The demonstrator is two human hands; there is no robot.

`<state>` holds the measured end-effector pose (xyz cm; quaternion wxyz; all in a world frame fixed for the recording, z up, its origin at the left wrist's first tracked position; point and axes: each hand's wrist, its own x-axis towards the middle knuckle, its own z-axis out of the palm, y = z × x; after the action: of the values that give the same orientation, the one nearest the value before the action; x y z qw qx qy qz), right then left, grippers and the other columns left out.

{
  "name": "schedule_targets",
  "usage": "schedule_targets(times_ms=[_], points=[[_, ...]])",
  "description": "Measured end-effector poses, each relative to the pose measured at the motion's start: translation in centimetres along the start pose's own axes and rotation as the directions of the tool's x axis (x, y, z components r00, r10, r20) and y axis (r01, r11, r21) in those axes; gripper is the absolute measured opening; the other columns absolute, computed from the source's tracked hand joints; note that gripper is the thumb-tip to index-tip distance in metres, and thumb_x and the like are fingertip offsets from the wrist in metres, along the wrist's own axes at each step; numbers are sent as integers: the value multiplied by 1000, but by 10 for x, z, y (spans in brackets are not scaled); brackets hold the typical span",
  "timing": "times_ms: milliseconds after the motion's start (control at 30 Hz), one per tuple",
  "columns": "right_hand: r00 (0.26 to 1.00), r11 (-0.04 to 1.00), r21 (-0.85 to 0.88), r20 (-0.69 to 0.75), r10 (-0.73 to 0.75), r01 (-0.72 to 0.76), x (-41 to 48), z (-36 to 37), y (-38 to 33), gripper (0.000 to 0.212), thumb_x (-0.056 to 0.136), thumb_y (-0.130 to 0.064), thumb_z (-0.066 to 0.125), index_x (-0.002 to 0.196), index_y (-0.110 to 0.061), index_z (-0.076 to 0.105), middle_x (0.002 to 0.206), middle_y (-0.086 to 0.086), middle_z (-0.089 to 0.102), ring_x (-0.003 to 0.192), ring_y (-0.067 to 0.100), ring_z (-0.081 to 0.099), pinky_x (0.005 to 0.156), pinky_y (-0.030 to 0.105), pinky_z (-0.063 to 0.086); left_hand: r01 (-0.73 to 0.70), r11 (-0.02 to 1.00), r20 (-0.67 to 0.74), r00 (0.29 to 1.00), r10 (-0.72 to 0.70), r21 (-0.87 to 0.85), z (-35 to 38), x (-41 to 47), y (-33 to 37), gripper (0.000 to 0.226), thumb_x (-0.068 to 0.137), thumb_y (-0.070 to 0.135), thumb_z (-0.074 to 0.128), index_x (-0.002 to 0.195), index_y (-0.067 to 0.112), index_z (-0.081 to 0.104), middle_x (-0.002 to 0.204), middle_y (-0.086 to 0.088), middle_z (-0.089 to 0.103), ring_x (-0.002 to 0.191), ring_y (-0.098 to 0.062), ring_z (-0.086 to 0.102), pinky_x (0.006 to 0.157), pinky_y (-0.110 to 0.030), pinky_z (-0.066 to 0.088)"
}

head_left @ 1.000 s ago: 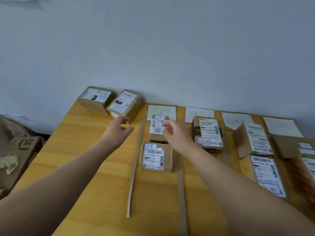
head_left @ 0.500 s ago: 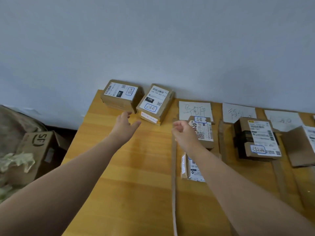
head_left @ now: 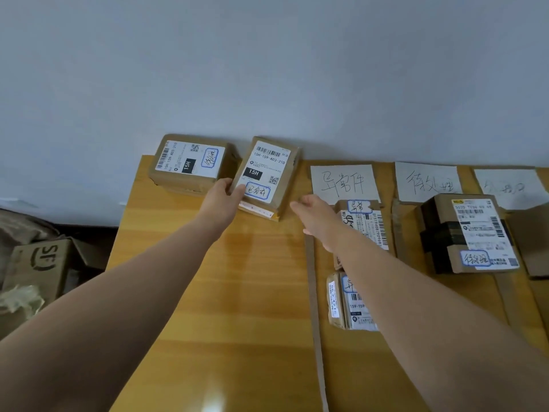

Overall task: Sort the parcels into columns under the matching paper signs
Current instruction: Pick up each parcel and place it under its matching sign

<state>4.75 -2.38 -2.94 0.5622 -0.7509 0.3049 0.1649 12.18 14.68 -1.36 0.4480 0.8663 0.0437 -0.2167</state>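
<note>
Table (head_left: 237, 292): honey-yellow wood, streaked grain. Parcels at far left corner (head_left: 190, 165) (head_left: 267, 176): brown cardboard, white labels with black barcodes, black "15H" blocks, blue-outlined stickers. Paper signs (head_left: 344, 181) (head_left: 427, 181): white, grey handwriting. Parcel near right edge (head_left: 472, 233): brown, black tape bands, yellow tag.

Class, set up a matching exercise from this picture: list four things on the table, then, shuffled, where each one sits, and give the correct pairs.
Things:
1. tilted 15H parcel
2. black-taped parcel
3. leftmost paper sign
4. cardboard strip

Places:
A. lying lengthwise left of the first column
B. under the second sign
C. against the wall, above the first column
D. under the left hand's fingertips

Pairs: 1-D, 2-B, 3-C, 4-A
</note>
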Motion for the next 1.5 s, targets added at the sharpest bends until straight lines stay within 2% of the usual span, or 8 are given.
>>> schedule_targets(times_ms=[167, 333, 567, 800, 1100, 1233, 1333, 1500], points=[[999, 1000, 28, 46, -5, 4, 20, 6, -26, 56, 97, -45, 45, 145, -18, 36, 142, 3, 50, 126, 22, 49, 103, 42, 43, 33, 999, 109, 993, -36, 33, -1, 15, -8, 48, 99, 38, 45, 140, 15, 37, 122, 2, 53, 104, -16, 49, 83, -33, 41], [994, 992, 98, 75, 78, -86, 12, 23, -16, 60, 94, -52, 48, 144, -22, 35, 139, -2, 50, 116, 19, 51, 97, 38, 46, 135, 977, 198, 975, -101, -167, -2, 8, -18, 43, 97, 32, 51, 132, 12, 35, 122, -3, 51, 113, -24, 53, 92, -43, 50], [994, 939, 327, 28, 103, -106, -11, 10, -6, 72, 85, -48, 66, 137, -11, 32, 124, -1, 54, 113, 16, 51, 106, 43, 42, 112, 915, 202, 979, -34, -389, 1, -22, -27, 7, 97, 16, 52, 96, 17, 45, 105, -6, 65, 87, -18, 66, 85, -34, 54], [988, 932, 335, -115, -105, 139, -54, -30, -38, 59, 85, -49, 64, 128, -19, 36, 103, 2, 69, 92, 11, 64, 90, 34, 53, -69, 838, 113, 982, 153, -541, -7, -62, 17, 8, 94, 17, 59, 100, 17, 54, 103, -3, 70, 88, -18, 66, 86, -31, 55], [914, 844, 374, -280, -293, 385, -103, -56, -64, 50, 91, -46, 57, 135, -27, 44, 94, -7, 70, 89, 12, 67, 83, 34, 55, -235, 778, 14, 954, 298, -583, -32, -104, 67, 14, 82, 23, 74, 92, 15, 66, 76, 2, 73, 75, -12, 69, 75, -23, 55], [894, 818, 376, -288, -343, 435, -119, -54, -58, 62, 80, -53, 62, 134, -27, 44, 91, -10, 72, 80, 5, 70, 69, 25, 53, -280, 801, 17, 940, 340, -529, -38, -120, 63, 12, 81, 25, 74, 85, 16, 67, 72, 4, 70, 76, -12, 66, 75, -21, 52], [875, 795, 380, -308, -373, 473, -128, -52, -53, 67, 72, -53, 61, 131, -27, 44, 85, -10, 74, 78, 6, 72, 70, 27, 54, -291, 797, 22, 934, 356, -529, -36, -129, 56, 10, 83, 24, 72, 83, 17, 65, 65, 13, 66, 66, 0, 61, 68, -14, 46], [855, 773, 375, -314, -413, 512, -143, -53, -43, 56, 71, -49, 63, 122, -32, 46, 83, -9, 74, 81, 10, 73, 82, 34, 57, -301, 798, 47, 924, 379, -521, -32, -138, 45, 13, 76, 28, 74, 80, 22, 63, 70, 14, 66, 76, -7, 59, 92, -31, 47]])
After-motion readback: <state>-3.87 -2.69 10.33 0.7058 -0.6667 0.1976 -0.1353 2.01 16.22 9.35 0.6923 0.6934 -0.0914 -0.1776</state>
